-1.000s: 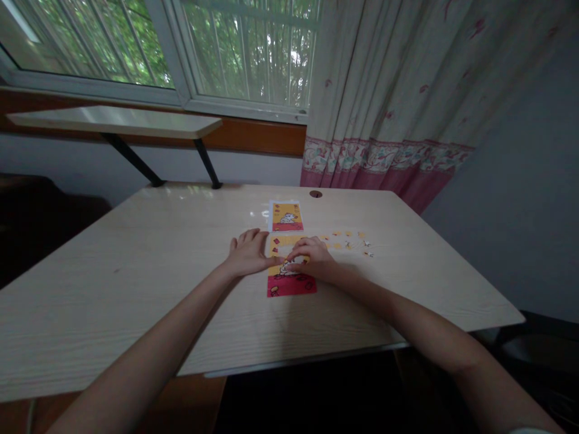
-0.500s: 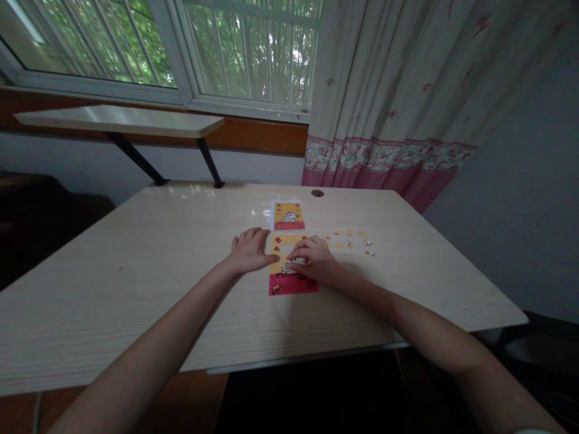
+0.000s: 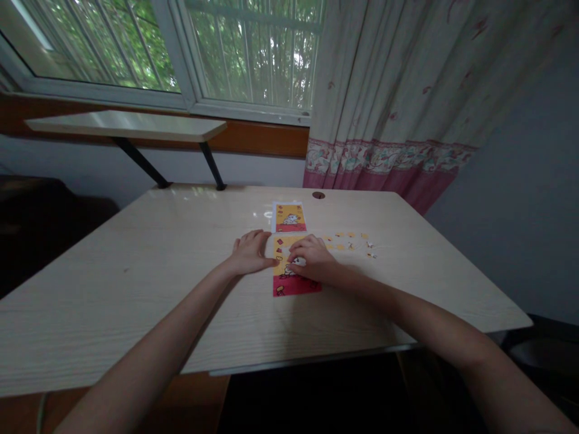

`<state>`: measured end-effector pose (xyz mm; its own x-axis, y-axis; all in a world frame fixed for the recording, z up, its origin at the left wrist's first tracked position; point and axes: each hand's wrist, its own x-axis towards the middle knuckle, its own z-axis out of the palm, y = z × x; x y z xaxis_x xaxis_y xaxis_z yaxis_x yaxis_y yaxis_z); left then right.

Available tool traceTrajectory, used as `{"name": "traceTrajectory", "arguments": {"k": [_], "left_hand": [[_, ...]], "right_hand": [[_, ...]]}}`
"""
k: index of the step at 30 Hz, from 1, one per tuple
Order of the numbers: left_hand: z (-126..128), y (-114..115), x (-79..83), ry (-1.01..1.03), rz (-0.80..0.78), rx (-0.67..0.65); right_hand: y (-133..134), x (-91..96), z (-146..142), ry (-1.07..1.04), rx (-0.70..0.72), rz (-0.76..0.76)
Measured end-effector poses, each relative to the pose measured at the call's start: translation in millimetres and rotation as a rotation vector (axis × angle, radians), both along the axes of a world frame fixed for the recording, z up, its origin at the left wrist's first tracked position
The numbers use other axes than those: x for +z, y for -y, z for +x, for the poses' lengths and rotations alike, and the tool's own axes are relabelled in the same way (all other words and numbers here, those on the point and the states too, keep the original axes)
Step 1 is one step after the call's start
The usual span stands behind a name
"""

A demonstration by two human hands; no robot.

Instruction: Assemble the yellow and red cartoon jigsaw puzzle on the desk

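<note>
A yellow-and-red jigsaw puzzle (image 3: 296,286) with a white cartoon animal lies flat on the table before me. My left hand (image 3: 250,253) rests at its left side, fingers spread, the thumb reaching its left edge. My right hand (image 3: 310,258) is over the puzzle's right half, thumb and index finger curled together in a pinch at the animal figure. Anything between those fingertips is too small to make out. Several loose puzzle pieces (image 3: 351,246), yellow and white, lie right of my right hand. Behind the puzzle is a smaller picture card (image 3: 291,218) with a similar design.
The pale wooden table (image 3: 149,301) has a round cable hole (image 3: 319,195) near its back edge. A raised shelf (image 3: 131,123) on black supports stands at the back left. Beyond are a barred window (image 3: 253,54) and a floral curtain (image 3: 384,90).
The view has shifted slightly. Both hands stay in nearly the same places, with the right thumb and index finger still at the animal figure.
</note>
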<state>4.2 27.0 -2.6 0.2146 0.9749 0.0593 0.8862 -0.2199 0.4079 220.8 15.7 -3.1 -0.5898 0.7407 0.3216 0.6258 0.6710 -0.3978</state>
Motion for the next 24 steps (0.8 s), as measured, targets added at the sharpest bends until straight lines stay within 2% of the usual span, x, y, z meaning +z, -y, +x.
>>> {"name": "traceTrajectory", "arguments": {"k": [9,17,24], "left_hand": [[1.2,0.6,-0.2,0.016,-0.007,-0.003],[-1.8,-1.9,-3.0,0.034,0.009,-0.019],[3.1,1.6,2.8,-0.015,-0.023,0.007]], "right_hand": [[1.9,0.2,0.4,-0.022,-0.030,0.007],[3.0,-4.9,2.1,-0.031,0.089,0.106],[6.7,-0.6,4.2,0.051,0.147,0.106]]}}
